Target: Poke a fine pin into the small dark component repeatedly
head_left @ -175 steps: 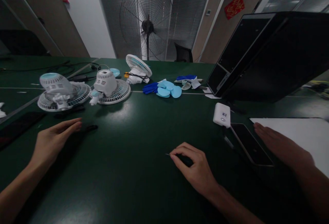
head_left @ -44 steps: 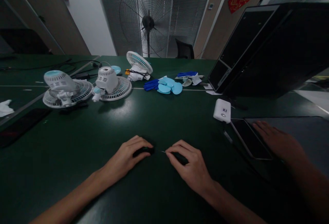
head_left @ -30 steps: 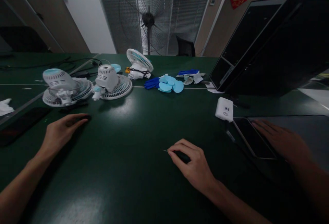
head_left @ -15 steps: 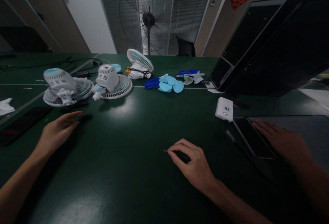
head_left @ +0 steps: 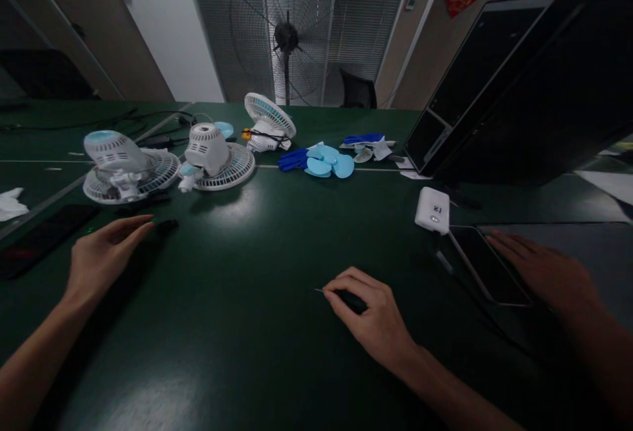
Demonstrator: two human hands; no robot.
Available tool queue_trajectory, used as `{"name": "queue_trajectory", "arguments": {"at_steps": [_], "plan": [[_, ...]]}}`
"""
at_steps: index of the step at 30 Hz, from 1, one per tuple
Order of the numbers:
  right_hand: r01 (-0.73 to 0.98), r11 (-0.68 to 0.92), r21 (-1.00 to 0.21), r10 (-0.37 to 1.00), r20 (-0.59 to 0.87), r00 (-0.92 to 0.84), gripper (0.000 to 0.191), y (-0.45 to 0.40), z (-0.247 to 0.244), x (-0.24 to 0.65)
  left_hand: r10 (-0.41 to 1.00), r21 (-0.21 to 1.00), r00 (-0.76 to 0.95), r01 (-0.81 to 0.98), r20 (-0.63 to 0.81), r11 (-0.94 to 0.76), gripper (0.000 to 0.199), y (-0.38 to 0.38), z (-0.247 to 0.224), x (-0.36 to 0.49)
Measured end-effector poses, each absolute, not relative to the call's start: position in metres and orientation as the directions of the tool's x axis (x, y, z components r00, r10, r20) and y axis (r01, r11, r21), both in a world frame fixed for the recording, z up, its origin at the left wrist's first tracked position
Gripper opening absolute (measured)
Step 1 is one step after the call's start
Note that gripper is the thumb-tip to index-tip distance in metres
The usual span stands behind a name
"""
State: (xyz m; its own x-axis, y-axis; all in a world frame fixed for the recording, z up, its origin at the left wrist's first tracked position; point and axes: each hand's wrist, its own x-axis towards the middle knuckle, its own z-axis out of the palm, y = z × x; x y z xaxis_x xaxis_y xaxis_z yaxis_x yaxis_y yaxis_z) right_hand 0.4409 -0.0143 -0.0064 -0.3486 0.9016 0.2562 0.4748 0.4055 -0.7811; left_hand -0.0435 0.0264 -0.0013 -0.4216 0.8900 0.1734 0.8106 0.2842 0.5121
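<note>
My right hand point(head_left: 373, 312) rests on the dark green table, closed round a screwdriver point(head_left: 353, 300). Its dark handle lies under my fingers and its thin metal shaft points left from the fingertips. At the left, my left hand point(head_left: 106, 256) is closed in a pinch, thumb and forefinger almost meeting. Whatever may be between those fingertips is too small to make out. Just right of them a small black object point(head_left: 167, 225) lies on the table.
Two white fan heads point(head_left: 121, 161) point(head_left: 215, 157) lie face down; another fan point(head_left: 270, 121) stands behind. Blue fan blades point(head_left: 329, 162) lie by blue gloves point(head_left: 293, 159). Another person's hand point(head_left: 544, 273) rests beside a phone point(head_left: 487, 266), near a white power bank point(head_left: 432, 209) and a large monitor point(head_left: 524, 95).
My left hand has drawn back slightly to the left, away from the small black object. My right hand with the screwdriver has hardly moved.
</note>
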Motion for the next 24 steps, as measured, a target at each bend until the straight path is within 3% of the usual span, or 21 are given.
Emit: {"name": "queue_trajectory", "arguments": {"at_steps": [7,18,24], "plan": [[0.462,0.390,-0.797,0.905,0.239,-0.351,0.013,-0.015,-0.005,0.441,0.915,0.578,-0.402,0.756,0.039,0.308,0.054,0.029,0.002,-0.032],[0.466,0.375,-0.801,0.908,0.216,-0.359,0.014,-0.014,-0.004,0.441,0.896,0.594,-0.443,0.722,0.003,0.355,0.060,0.029,0.003,-0.029],[0.463,0.382,-0.800,0.904,0.221,-0.365,0.014,-0.014,-0.005,0.440,0.909,0.559,-0.416,0.754,0.000,0.345,0.074,0.029,0.003,-0.032]]}}
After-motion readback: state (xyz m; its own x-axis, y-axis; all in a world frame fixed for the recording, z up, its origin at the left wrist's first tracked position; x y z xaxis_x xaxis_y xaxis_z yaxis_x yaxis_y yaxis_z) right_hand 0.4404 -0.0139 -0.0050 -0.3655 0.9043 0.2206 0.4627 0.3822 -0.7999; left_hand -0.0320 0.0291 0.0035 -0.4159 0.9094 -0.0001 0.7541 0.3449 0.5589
